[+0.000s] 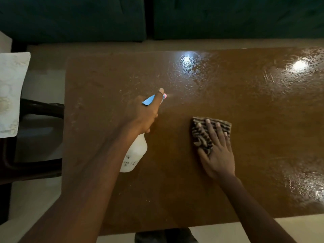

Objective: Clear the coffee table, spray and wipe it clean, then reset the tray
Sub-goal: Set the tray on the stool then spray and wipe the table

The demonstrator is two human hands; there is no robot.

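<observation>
The brown coffee table (263, 137) fills the view, its far and right parts wet and shiny. My left hand (146, 114) grips a white spray bottle (135, 155) with a blue and pink head, held above the table's left half with the nozzle pointing toward the far side. A faint mist shows at the nozzle. My right hand (217, 151) lies flat with fingers spread on a folded brown striped cloth (201, 135), pressing it onto the table's middle. No tray is in view.
A dark green sofa (157, 16) runs along the far side of the table. At the left stands a dark chair or side table frame (35, 109) with a pale patterned cushion (10, 92). Light floor shows around the table.
</observation>
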